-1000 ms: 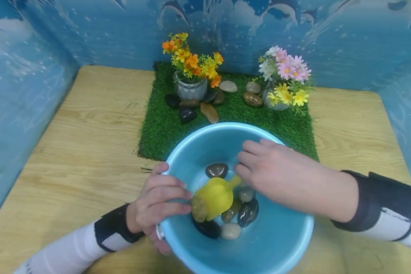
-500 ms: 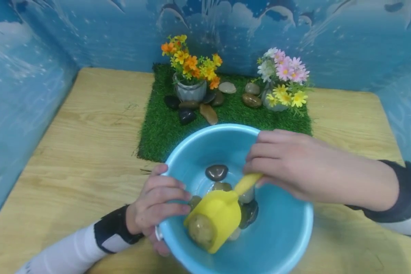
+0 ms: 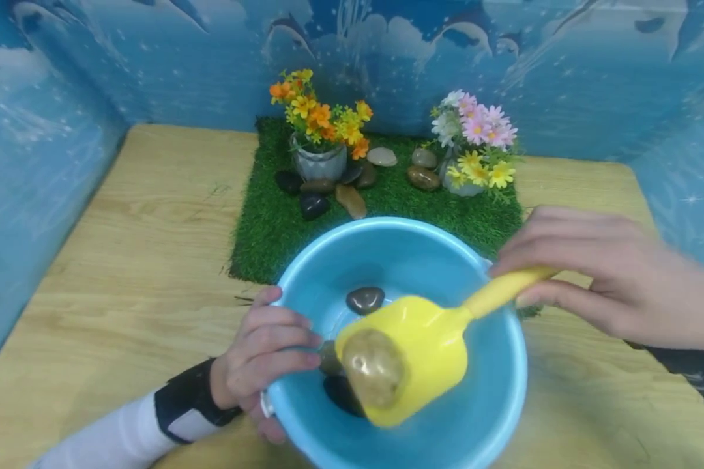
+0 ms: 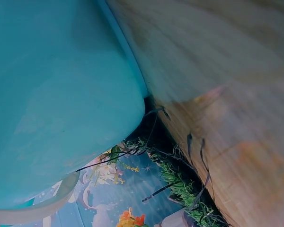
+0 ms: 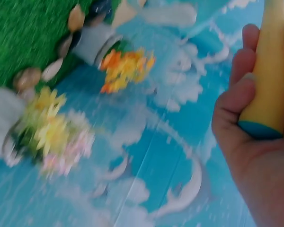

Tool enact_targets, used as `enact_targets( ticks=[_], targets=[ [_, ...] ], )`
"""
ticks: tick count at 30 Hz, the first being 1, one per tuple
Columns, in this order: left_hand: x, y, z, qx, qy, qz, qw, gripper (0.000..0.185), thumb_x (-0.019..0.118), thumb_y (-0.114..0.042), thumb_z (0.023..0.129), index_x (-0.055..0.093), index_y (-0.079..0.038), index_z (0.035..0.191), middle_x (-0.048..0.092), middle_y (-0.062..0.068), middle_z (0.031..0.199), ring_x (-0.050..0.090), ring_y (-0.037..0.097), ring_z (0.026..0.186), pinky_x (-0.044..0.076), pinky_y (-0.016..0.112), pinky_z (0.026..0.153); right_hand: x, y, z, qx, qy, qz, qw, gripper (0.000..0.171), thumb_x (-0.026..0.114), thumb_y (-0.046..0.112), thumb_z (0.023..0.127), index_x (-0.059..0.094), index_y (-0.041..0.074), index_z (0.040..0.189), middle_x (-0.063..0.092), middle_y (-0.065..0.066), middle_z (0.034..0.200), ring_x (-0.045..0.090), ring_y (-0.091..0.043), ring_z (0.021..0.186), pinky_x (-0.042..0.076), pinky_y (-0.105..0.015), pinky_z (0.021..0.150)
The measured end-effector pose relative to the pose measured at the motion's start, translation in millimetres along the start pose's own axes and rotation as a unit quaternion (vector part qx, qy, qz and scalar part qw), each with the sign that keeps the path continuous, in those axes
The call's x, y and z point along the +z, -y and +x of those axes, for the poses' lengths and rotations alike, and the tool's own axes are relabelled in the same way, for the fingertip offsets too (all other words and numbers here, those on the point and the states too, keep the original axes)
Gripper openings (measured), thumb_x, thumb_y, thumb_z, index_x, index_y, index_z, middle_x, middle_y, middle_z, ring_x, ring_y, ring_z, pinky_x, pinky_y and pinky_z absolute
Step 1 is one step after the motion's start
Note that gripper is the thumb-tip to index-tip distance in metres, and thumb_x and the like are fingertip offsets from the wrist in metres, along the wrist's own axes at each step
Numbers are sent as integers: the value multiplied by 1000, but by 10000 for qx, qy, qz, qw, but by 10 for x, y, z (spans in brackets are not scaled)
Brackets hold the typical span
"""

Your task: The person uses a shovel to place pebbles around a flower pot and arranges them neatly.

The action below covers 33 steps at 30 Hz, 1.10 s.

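Note:
My right hand (image 3: 610, 273) grips the handle of a yellow toy shovel (image 3: 428, 371), and the right wrist view shows its fingers curled round the yellow handle (image 5: 270, 80). On the scoop lies a wet tan stone (image 3: 375, 365), above the inside of a light blue bucket (image 3: 504, 410). My left hand (image 3: 270, 358) holds the bucket's left rim, fingers bent over the edge. Inside the bucket sit a grey-brown stone (image 3: 365, 300), a black stone (image 3: 341, 393) and an olive one (image 3: 330, 358); the shovel hides part of the bottom. The left wrist view is mostly filled by the bucket's wall (image 4: 61, 94).
Behind the bucket, a green turf mat (image 3: 258, 241) lies on the wooden table (image 3: 152, 228). It carries a pot of orange flowers (image 3: 319, 159), a pot of pink and yellow flowers (image 3: 475, 143) and several pebbles (image 3: 352, 200). Blue sea-patterned walls (image 3: 387, 58) stand around the table.
The right hand has drawn back to the right and raised the shovel, with the tan stone on its scoop. My left hand stays on the bucket rim.

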State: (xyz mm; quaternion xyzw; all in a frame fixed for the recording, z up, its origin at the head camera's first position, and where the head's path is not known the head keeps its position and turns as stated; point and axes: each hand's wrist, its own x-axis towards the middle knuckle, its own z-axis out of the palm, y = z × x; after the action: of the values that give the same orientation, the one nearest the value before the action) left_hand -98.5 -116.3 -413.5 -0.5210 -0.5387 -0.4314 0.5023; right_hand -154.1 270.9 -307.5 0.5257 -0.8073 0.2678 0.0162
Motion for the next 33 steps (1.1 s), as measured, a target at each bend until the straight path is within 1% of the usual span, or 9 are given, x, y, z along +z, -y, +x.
enact_targets(
  ticks=[1,2,6,10,13,17,26,29,33],
  targets=[
    [-2,-5,-40,-22,-25,-17,10000,61,41,-55,99,66,-2,85,67,14,85,57,31,84,34,55,107,-194,304,204,287,-134,-264,9991,39,79,13,83,70,17,120,67,10,110,59,-7,96,44,-16,86],
    [-3,-5,-77,-31,-42,-39,10000,61,42,-56,98,66,-2,85,67,15,85,58,31,84,34,56,106,-252,315,175,576,-202,-542,9967,39,80,11,81,71,18,118,67,10,108,59,-6,95,43,-15,86],
    [-11,-6,-143,-76,-16,-75,9999,62,42,-58,98,66,-3,86,68,15,86,58,32,85,34,57,106,-375,205,17,1693,-539,-1529,9721,45,82,-1,74,73,17,114,69,6,102,56,-2,91,40,-11,81],
    [-28,0,-60,-109,68,-59,9999,60,40,-56,99,66,-3,86,67,14,86,57,31,85,34,56,107,-340,19,-34,2515,-912,-1849,9456,35,79,-1,81,73,10,114,70,-6,103,54,-8,89,39,-17,74],
    [-19,3,60,-70,85,-12,9999,58,38,-53,101,64,-3,84,66,13,83,57,29,82,34,52,107,-233,-122,-28,2950,-1003,-1749,9340,26,72,3,90,72,7,116,69,-12,108,54,-17,86,37,-23,71],
    [25,2,131,46,-41,-26,10000,57,38,-49,102,62,-3,81,63,12,79,55,27,78,36,48,108,-41,-370,-111,3205,-1003,-1443,9308,23,70,9,93,72,9,116,70,-11,104,52,-17,74,36,-25,64],
    [24,-33,-121,-23,-184,-27,9998,60,39,-54,100,65,-3,83,67,14,83,58,31,81,36,57,104,253,-778,-343,3811,-671,-1014,9165,27,66,21,97,70,3,117,70,-13,95,46,-17,55,39,-31,55],
    [22,-30,-124,-22,-178,-24,9998,59,39,-55,100,64,-4,83,67,14,83,58,31,81,36,57,104,279,-841,-373,4011,-513,-849,9107,35,60,29,101,68,0,119,70,-18,95,45,-19,52,41,-35,59],
    [14,-19,-100,-7,-131,-17,9999,59,39,-55,100,64,-4,83,67,13,83,58,30,82,36,56,105,306,-888,-377,4328,-211,-455,9001,47,52,37,104,65,-4,123,70,-23,99,60,-27,69,49,-51,75]
  ],
)
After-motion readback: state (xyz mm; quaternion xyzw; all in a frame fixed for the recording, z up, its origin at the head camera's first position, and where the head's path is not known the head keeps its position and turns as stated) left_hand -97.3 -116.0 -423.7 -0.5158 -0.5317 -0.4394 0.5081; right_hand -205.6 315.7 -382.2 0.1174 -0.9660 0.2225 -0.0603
